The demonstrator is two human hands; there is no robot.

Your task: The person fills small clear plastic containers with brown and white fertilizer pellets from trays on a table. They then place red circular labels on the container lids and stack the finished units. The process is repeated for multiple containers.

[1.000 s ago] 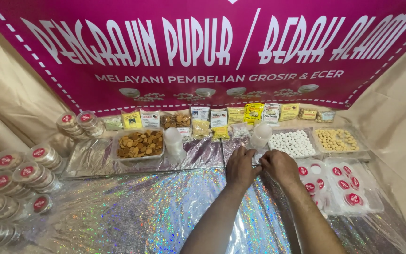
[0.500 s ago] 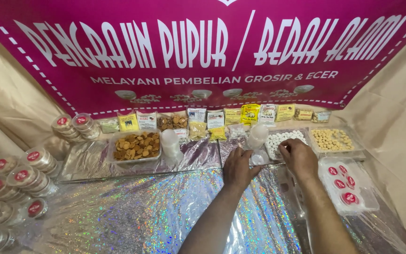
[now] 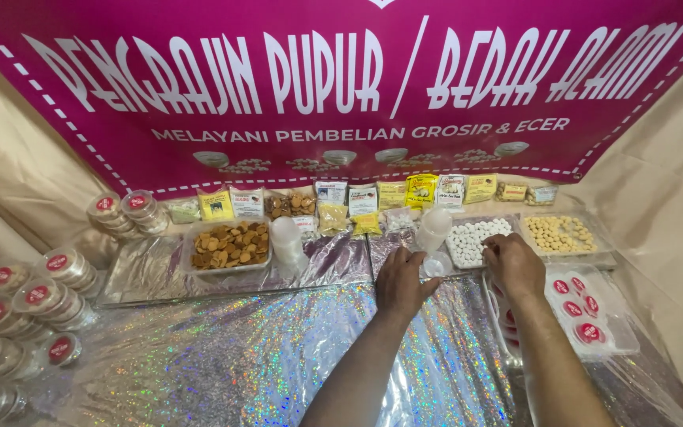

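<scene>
My left hand (image 3: 401, 281) rests palm down at the far edge of the glittery foil cloth, fingers near a small clear round lid (image 3: 437, 267). My right hand (image 3: 513, 264) hovers at the near edge of the tray of white round pieces (image 3: 476, 239), fingers curled; what they pinch is hidden. A stack of clear plastic cups (image 3: 434, 229) stands just beyond the left hand. To the right lies a clear tray of small tubs with red labels (image 3: 586, 312).
A tray of brown discs (image 3: 229, 245), a tray of yellow balls (image 3: 563, 234), another cup stack (image 3: 286, 239), small packets along the back (image 3: 361, 199) under a magenta banner (image 3: 341, 79), and stacked red-labelled tubs at left (image 3: 33, 296).
Both hands have shifted slightly toward the tray of white pieces; the right hand moved from over the red-labelled tubs up to the tray's near edge.
</scene>
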